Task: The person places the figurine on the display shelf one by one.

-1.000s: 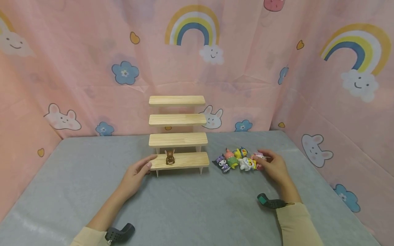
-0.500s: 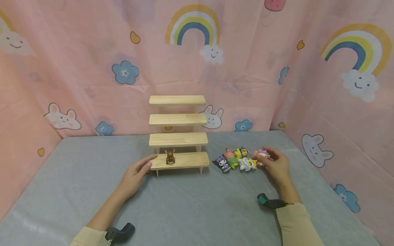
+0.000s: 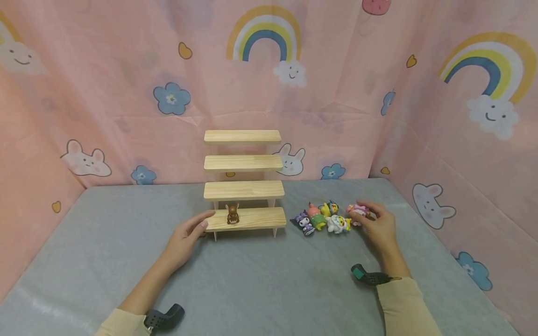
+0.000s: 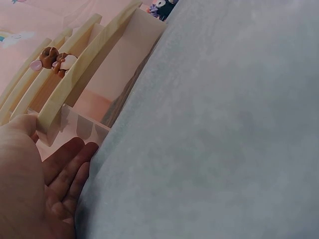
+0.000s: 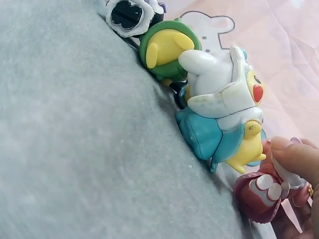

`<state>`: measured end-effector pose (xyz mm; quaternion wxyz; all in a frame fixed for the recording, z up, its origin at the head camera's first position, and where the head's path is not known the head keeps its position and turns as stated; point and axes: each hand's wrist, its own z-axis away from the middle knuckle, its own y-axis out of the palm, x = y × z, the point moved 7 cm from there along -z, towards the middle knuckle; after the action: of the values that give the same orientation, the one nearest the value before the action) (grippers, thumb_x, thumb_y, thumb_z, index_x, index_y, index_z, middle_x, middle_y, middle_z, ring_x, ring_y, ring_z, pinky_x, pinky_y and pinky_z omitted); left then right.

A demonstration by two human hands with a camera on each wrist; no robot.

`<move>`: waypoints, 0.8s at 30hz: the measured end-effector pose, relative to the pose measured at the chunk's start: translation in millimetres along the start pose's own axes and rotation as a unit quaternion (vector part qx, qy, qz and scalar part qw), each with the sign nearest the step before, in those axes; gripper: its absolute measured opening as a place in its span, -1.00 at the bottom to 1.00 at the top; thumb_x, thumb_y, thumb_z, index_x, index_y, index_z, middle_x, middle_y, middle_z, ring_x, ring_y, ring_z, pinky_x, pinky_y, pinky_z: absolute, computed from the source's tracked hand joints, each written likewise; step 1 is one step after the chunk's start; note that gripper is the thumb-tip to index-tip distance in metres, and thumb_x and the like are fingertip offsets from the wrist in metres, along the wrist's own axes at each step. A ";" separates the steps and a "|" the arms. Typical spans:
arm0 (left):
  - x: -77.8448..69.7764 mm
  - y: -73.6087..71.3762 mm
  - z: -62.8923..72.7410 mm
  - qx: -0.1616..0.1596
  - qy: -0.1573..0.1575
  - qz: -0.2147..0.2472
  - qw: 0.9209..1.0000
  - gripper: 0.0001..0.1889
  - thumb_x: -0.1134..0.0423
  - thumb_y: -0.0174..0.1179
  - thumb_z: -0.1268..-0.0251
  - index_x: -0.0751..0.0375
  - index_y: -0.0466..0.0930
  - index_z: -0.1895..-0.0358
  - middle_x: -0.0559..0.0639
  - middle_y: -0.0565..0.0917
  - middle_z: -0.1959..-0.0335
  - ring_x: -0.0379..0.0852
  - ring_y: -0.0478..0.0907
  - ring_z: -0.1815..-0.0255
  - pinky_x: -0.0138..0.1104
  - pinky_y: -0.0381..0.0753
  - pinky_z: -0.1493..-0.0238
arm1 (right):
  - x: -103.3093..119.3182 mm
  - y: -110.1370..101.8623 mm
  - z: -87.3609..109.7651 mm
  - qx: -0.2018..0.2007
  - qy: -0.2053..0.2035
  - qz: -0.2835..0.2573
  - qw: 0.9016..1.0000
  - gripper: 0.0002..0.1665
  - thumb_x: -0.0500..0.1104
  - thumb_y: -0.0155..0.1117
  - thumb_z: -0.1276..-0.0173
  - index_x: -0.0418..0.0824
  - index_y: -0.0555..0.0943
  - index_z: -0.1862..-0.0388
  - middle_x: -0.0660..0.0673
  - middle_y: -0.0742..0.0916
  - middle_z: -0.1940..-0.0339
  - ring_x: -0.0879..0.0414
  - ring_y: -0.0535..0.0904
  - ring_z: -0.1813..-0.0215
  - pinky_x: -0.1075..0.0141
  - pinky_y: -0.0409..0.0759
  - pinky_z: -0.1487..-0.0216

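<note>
My left hand (image 3: 181, 242) grips the left end of the bottom step of a four-tier wooden display stand (image 3: 260, 217); the left wrist view shows the thumb at the board's end and the other fingers below it. A small brown mouse-like figurine (image 3: 233, 215) sits on that step, left of its middle. At the right, my right hand (image 3: 381, 229) pinches a pink figurine (image 5: 259, 196) between thumb and fingers. It lies low at the table, its base turned to the right wrist camera. Part of it is hidden by the hand.
Left of the pink figurine lie a white-and-yellow figurine (image 3: 336, 224), a pink-and-green one (image 3: 316, 218), a yellow-and-blue one (image 3: 328, 208) and a black-and-purple one (image 3: 304, 224). A grey cloth (image 3: 269, 284) covers the table. Pink printed curtains (image 3: 328, 102) stand behind and beside it.
My right hand has shifted slightly right and back with the pink figurine, leaving a gap beside the white-and-yellow one. The left hand stays on the stand.
</note>
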<state>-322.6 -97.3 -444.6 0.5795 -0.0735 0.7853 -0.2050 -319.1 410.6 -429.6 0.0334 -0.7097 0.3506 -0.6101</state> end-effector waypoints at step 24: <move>0.1 -1.0 -0.4 -0.002 -0.002 0.000 1.000 -0.60 0.08 -0.06 -0.65 0.04 0.52 -0.39 0.10 0.53 -0.42 -0.08 0.54 -0.26 -0.40 0.65 -0.07 | 3.4 -4.5 3.8 0.022 0.014 -0.042 0.999 -0.46 0.02 0.51 -0.28 -0.17 0.69 -0.18 0.18 0.73 -0.14 0.45 0.49 -0.09 0.64 0.42 0.00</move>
<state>-323.1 -98.2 -444.2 0.5805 -0.0752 0.7848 -0.2037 -313.6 410.7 -425.5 0.0184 -0.7143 0.3071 -0.6286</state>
